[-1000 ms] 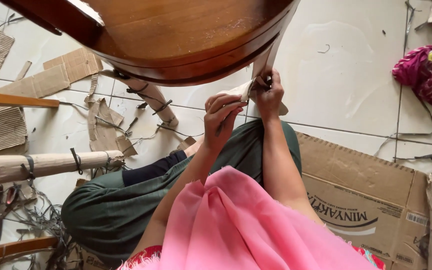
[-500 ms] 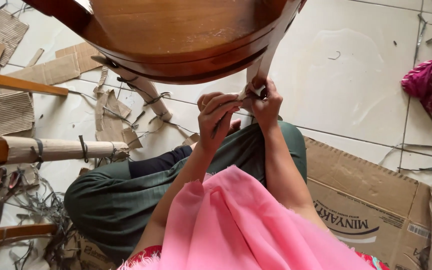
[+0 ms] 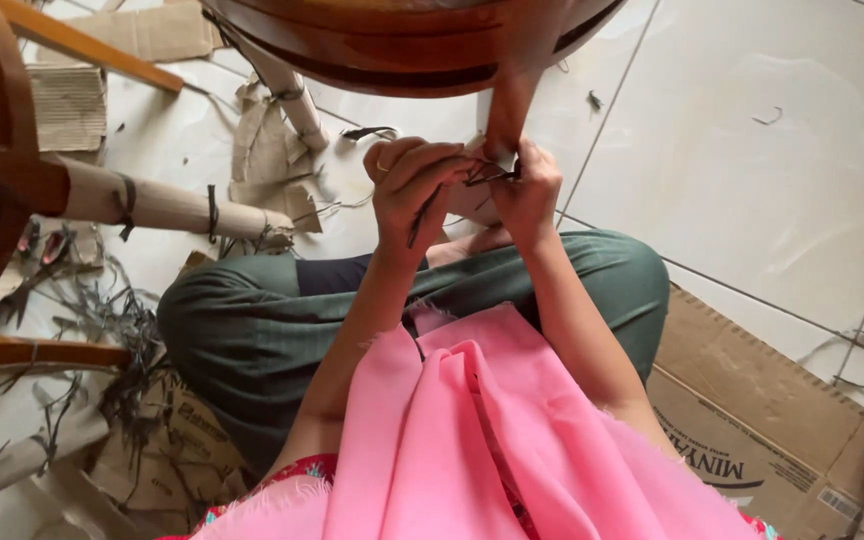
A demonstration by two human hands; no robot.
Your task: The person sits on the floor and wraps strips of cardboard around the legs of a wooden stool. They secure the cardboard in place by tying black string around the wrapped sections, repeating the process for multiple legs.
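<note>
White floor tiles (image 3: 752, 150), wooden chair overhead, both hands at one chair leg.

Head view: the left hand (image 3: 414, 185) and right hand (image 3: 530, 190) meet at 12 o'clock, against the wooden chair leg (image 3: 508, 100) descending from the seat (image 3: 402, 40). Left fingers are curled narrow, pinching a dark strap (image 3: 422, 215) that hangs downward. Right fingers are closed narrow on the strap's other end (image 3: 492, 176) beside the leg. Paper-wrapped legs (image 3: 167, 205) lie at 10 o'clock. Flattened cardboard (image 3: 752, 420) sits at 4 o'clock; cut strap scraps (image 3: 102, 320) lie at 8 o'clock.
</note>
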